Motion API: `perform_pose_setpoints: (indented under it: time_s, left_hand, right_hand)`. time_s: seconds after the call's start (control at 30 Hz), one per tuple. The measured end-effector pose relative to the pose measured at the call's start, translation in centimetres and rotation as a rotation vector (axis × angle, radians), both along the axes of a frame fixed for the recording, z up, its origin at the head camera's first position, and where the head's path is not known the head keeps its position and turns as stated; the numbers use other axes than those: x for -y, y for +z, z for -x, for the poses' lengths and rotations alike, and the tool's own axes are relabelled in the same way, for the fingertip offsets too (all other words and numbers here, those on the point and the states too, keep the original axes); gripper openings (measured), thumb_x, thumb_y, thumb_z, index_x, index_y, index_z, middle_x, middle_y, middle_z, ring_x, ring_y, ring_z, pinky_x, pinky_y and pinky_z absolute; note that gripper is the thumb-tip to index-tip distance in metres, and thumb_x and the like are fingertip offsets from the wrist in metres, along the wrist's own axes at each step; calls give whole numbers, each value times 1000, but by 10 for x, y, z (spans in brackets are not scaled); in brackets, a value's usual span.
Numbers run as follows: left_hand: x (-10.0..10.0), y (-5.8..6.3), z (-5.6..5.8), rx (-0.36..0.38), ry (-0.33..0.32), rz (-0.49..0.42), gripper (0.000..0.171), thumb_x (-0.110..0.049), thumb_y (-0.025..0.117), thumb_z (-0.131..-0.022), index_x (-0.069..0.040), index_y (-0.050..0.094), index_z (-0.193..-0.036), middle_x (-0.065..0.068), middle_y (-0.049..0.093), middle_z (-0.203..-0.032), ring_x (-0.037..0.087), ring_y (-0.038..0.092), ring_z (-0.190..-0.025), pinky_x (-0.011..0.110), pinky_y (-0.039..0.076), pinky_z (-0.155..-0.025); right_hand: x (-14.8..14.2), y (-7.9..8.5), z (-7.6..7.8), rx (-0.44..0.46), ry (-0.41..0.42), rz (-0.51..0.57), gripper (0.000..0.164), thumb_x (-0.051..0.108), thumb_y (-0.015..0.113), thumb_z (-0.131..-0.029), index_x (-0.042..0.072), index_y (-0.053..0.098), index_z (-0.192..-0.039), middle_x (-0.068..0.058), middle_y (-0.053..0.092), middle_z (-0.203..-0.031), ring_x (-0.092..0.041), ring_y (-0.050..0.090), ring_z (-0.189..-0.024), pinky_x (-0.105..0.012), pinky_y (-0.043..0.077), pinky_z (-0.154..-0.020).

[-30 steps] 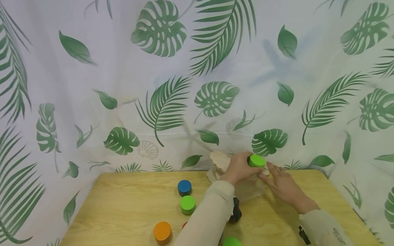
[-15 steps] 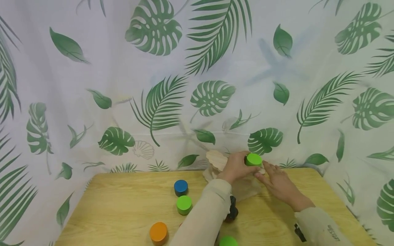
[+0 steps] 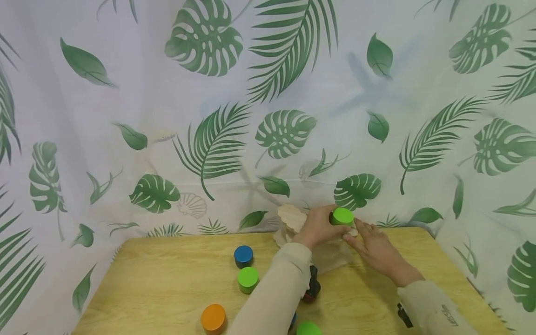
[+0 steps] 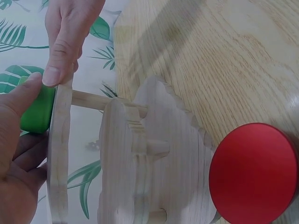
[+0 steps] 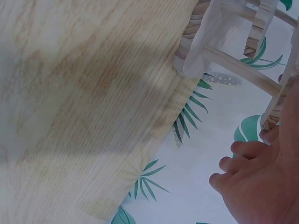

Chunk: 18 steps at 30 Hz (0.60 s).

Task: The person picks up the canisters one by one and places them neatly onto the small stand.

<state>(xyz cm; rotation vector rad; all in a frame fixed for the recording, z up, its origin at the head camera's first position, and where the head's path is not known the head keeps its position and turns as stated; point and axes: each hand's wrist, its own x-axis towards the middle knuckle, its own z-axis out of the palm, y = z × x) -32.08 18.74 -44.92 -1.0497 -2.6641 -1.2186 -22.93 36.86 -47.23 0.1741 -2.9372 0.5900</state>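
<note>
Only the head view shifts: left hand (image 3: 319, 228) pinches a green cylinder (image 3: 343, 216); right hand (image 3: 380, 249), straight-fingered, touches a half-hidden wooden stand (image 3: 291, 217).

The worktop (image 3: 176, 274) has a light, yellowish wood grain and rounded far corners; its near edge runs out of view. A tiered wooden stand (image 4: 121, 158) rests close to the far edge, right of its middle. Left of the stand, a blue cylinder (image 3: 244, 257) sits with a green cylinder (image 3: 248, 279) just beside it on the near side. An orange cylinder (image 3: 213, 318) lies closer to the left edge. Toward the near edge are a second green cylinder (image 3: 308, 329) and a mostly hidden blue piece (image 3: 293, 320). A red cylinder (image 4: 253, 172) is near the stand's base.
</note>
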Motion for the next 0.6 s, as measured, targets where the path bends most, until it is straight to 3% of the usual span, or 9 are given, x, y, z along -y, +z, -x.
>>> perform_pose_setpoints:
  time_s: [0.4, 0.6]
  left_hand:
    - [2, 4, 0, 7, -13, 26, 47, -35, 83, -93, -12, 70, -132, 2, 76, -121, 10, 68, -106, 17, 51, -92]
    - [11, 9, 1, 26, -60, 54, 71, -36, 84, -92, -9, 56, -151, 8, 69, -141, 22, 68, -125, 24, 54, -101]
  right_hand:
    - [-1, -4, 4, -1, 0, 5, 78, 48, 43, -112, -12, 28, -160, -41, 37, -159, -67, 29, -146, -78, 25, -116]
    - [-4, -5, 3, 9, -8, 5, 79, 49, 43, -112, -11, 28, -160, -41, 36, -159, -67, 28, -146, -77, 24, -118]
